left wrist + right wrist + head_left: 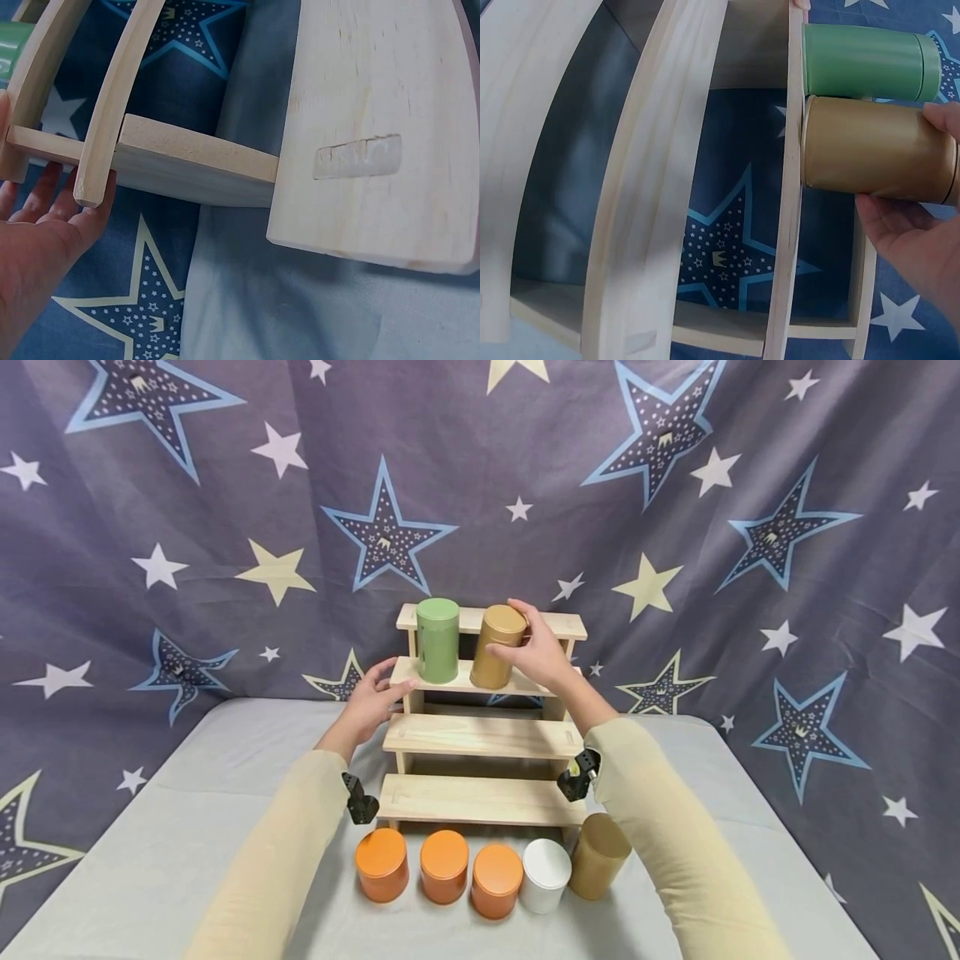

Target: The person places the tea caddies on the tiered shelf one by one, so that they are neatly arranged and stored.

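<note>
A stepped wooden display stand [483, 737] rises in the middle of the head view. My right hand [542, 652] grips a gold can [492, 647] near its top, thumb in front and fingers behind; the can's base is at the second-highest step. Just left of it, a green can [438, 643] stands upright on that step. In the right wrist view the gold can [877, 146] lies close beside the green one [866, 61]. My left hand [372, 700] holds the left end of the same step, its thumb on top and its fingers [94, 217] against the wooden side.
Before the stand are three orange cans [444, 867], a white can [545, 875] and a second gold can [600, 857], in a row on the grey cloth surface [225, 777]. A star-patterned curtain [480, 468] hangs close behind the stand.
</note>
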`<state>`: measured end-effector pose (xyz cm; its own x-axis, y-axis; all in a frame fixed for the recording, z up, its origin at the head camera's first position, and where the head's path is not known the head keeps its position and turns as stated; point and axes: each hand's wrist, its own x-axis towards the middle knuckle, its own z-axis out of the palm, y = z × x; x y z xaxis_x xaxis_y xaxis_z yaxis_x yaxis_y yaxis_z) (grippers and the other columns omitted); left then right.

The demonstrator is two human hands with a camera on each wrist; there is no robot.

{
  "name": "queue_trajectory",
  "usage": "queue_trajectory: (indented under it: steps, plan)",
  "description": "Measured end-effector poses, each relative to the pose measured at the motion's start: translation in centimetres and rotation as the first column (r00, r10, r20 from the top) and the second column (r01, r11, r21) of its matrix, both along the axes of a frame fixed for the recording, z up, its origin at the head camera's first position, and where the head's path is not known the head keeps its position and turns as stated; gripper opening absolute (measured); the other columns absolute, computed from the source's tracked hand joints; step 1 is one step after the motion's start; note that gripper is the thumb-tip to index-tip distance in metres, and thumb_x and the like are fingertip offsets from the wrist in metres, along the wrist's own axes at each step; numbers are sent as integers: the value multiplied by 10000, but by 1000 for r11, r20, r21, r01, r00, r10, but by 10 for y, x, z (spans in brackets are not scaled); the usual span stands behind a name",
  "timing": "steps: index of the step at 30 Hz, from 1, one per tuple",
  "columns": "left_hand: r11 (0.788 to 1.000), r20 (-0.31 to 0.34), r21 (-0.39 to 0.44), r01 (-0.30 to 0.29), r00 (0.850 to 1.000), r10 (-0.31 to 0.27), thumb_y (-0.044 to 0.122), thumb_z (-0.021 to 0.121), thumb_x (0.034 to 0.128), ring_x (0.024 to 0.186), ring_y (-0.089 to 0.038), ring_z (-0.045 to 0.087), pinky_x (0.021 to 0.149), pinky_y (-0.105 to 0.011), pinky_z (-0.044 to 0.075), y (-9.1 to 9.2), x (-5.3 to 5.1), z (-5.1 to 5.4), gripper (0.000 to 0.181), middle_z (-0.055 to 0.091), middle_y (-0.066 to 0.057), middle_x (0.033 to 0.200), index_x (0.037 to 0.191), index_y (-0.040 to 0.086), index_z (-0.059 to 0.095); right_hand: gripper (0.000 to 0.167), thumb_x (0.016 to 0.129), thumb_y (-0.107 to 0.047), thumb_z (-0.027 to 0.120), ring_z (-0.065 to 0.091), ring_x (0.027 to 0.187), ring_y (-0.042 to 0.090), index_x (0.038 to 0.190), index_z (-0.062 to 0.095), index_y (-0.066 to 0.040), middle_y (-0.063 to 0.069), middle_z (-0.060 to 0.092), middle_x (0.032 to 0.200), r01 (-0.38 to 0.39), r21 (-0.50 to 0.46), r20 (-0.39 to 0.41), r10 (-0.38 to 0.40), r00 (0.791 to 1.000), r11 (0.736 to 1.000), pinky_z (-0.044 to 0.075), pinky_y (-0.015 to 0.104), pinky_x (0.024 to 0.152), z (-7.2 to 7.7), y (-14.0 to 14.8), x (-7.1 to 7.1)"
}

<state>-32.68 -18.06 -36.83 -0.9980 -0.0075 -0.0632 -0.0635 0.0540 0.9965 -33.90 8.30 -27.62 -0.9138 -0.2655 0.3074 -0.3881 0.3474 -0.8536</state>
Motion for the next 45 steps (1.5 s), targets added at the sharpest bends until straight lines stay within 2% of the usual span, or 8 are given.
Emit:
queue_trajectory:
  steps: [9,15,26,36,42,45]
  plan:
    - [1000,-4,13,-2,1000,2,233,633,899,1296,-342,420,1019,-546,388,3,0,2,731,394,-167,1449,1489,241,201,792,803,-135,730,560,1114,316,1455,280,-139,225,554,1220,13,-66,1,-13,1000,998,463,437,957,-6,-11,-5]
    - [1000,-8,21,5,1000,-5,234,642,892,1290,-337,434,1011,-527,404,5,-3,0,741,396,-158,1452,1488,244,202,782,794,-143,743,568,1084,291,1442,307,-181,212,571,1186,38,-105,4,-38,999,994,477,423,932,-13,-13,-8]
    - [1000,-7,18,4,1000,-4,233,630,899,1298,-343,420,1008,-523,407,4,-1,1,741,389,-169,1452,1494,237,187,809,773,-146,764,571,1065,291,1443,310,-160,200,559,1197,47,-128,0,-48,999,991,490,396,903,-21,-16,-12]
    - [1000,-12,27,15,1000,-15,219,617,907,1310,-364,404,1014,-522,400,3,0,0,738,379,-184,1454,1498,226,175,790,784,-130,752,568,1082,302,1442,317,-167,218,566,1196,29,-155,19,-27,999,987,482,407,923,-22,-16,-14]
    - [1000,-4,13,1,1000,-1,230,627,902,1297,-346,421,1017,-522,397,3,1,1,743,390,-169,1450,1496,241,181,793,787,-143,752,560,1104,295,1449,317,-195,214,562,1214,17,-169,37,-11,999,985,477,411,932,-21,-16,-14]
    - [1000,-4,7,2,1000,-2,228,626,902,1294,-349,425,1017,-526,395,2,2,1,746,392,-168,1449,1497,245,176,799,796,-123,741,547,1134,318,1461,302,-178,231,546,1247,8,-171,60,2,998,985,468,430,951,-15,-17,-6]
